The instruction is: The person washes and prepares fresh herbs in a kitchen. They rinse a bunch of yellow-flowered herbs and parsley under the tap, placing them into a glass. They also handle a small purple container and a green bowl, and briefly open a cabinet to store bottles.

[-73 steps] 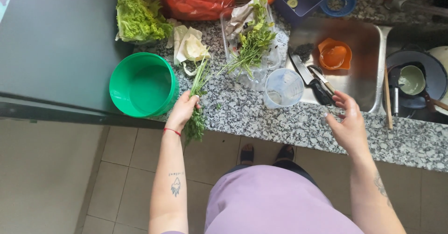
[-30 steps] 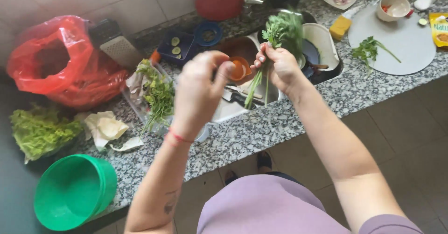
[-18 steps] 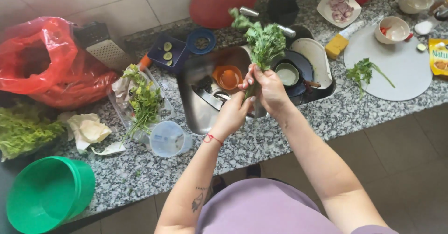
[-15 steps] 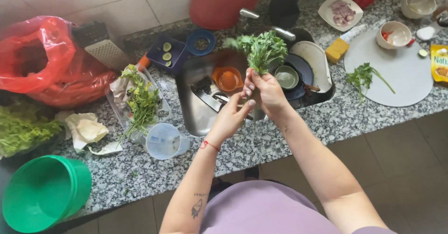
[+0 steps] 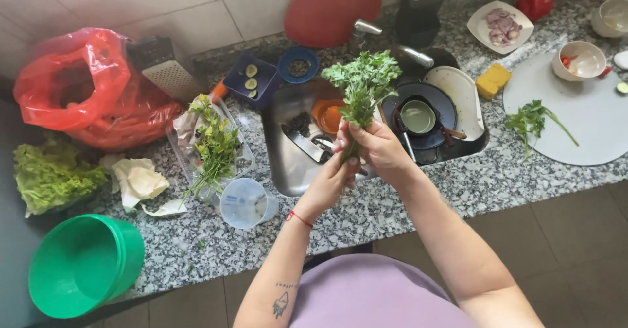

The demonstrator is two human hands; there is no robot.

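Holding the herbs [image 5: 362,87] over the sink [image 5: 288,171], both grips, right hand [image 5: 379,150] and left hand [image 5: 332,181], are closed on the stems; these are best pinched low, leaves kept upright.

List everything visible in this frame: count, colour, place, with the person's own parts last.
herb bunch: 1, green, held over the sink
sink: 1, steel, centre, dishes inside
orange bowl: 1, in the sink
pan: 1, dark, right of the sink
bucket: 1, green, counter's left edge
measuring jug: 1, clear, left of the sink
lettuce: 1, green, far left
red bag: 1, back left
grater: 1, steel, beside the bag
loose herbs: 1 pile, green, in a clear tray
round board: 1, pale, right, herb sprig on it
sponge: 1, yellow, beside the board
left hand: 1, at the stems
right hand: 1, grip on the stems
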